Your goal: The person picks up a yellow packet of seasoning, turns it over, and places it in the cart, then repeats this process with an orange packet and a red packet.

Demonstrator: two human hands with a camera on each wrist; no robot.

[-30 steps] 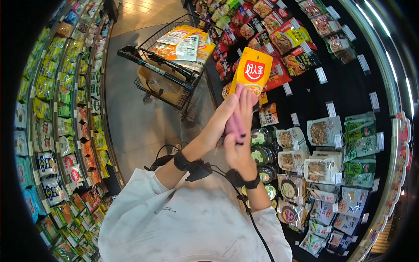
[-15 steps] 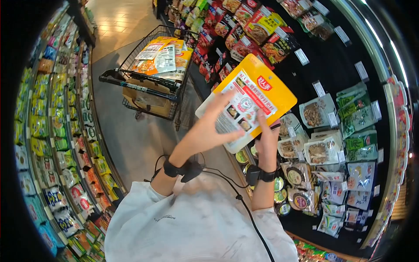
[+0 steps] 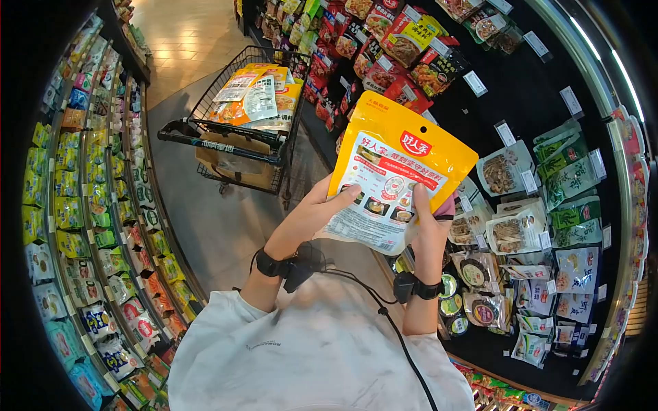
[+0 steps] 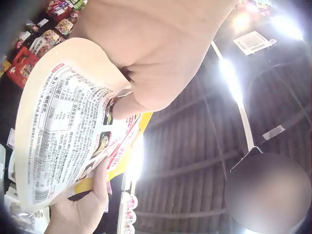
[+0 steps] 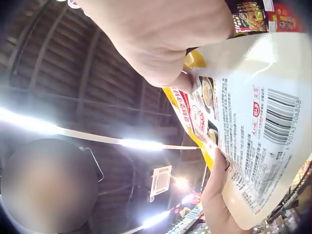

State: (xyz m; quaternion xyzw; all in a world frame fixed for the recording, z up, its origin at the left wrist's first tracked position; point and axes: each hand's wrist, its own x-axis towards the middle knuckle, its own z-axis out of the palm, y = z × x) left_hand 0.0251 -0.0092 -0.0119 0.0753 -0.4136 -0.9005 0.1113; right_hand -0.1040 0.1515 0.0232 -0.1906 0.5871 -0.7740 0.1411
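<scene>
A yellow-and-white seasoning pouch [image 3: 391, 161] is held up in front of the chest, its printed back with small pictures facing the wearer. At its left edge my left hand [image 3: 314, 211] grips it, thumb laid over the printed face. The right hand [image 3: 428, 231] pinches the opposite edge, its thumb also on the front and its fingers hidden behind. A pinkish-purple thing with a dark band [image 3: 445, 209] shows beside the right hand. In the right wrist view, a barcode is visible near the bottom of the pouch [image 5: 278, 117].
A black shopping cart [image 3: 226, 147] with several orange-and-white pouches [image 3: 250, 96] stands ahead to the left, a cardboard box [image 3: 236, 164] low in it. Packed shelves [image 3: 89, 205] line the left side. On the right, a dark display [image 3: 507, 233] holds bagged foods and price tags.
The pouch, at first upright and narrow between the hands, has been turned to show its broad back. Both hands have spread to its two sides, thumbs now on its face.
</scene>
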